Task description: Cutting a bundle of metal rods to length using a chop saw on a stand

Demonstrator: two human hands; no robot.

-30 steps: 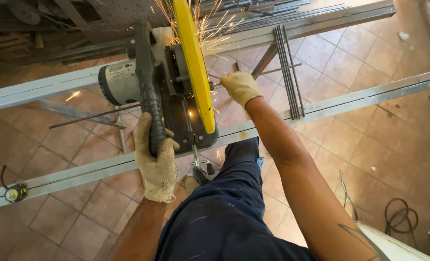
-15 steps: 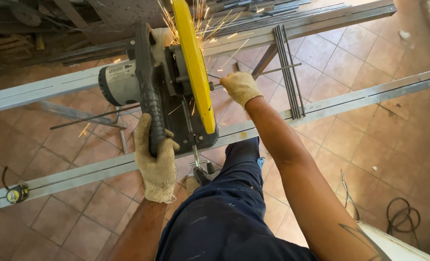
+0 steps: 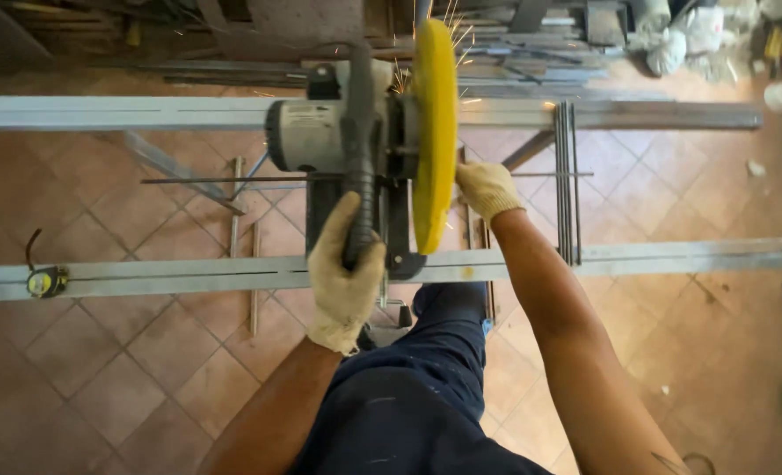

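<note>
The left hand (image 3: 345,280), in a pale work glove, is closed tight around the dark handle (image 3: 359,189) of a chop saw (image 3: 356,145); the handle runs from the hand up toward the grey motor housing (image 3: 303,134), and the yellow blade guard (image 3: 435,132) stands on edge just right of it; a few sparks (image 3: 448,22) fly off at the top of the guard, near the far steel rail (image 3: 145,113); the right hand (image 3: 487,187), gloved the same way, is closed on a thin steel rod (image 3: 224,180) that lies crosswise and passes under the saw, the hand pressing it down just right of the guard; the saw sits between two long pale steel rails, the far one and the near rail (image 3: 672,255), which both run left to right over a terracotta tile floor (image 3: 109,369); a bundle of thin rods (image 3: 567,176) lies across both rails to the right of the right hand; a yellow tape measure (image 3: 46,281) rests on the near rail at the left end; a knee in dark blue trousers (image 3: 443,352) shows below the saw, between the forearms; scrap metal and bags are piled along the back wall, too cluttered to tell apart
</note>
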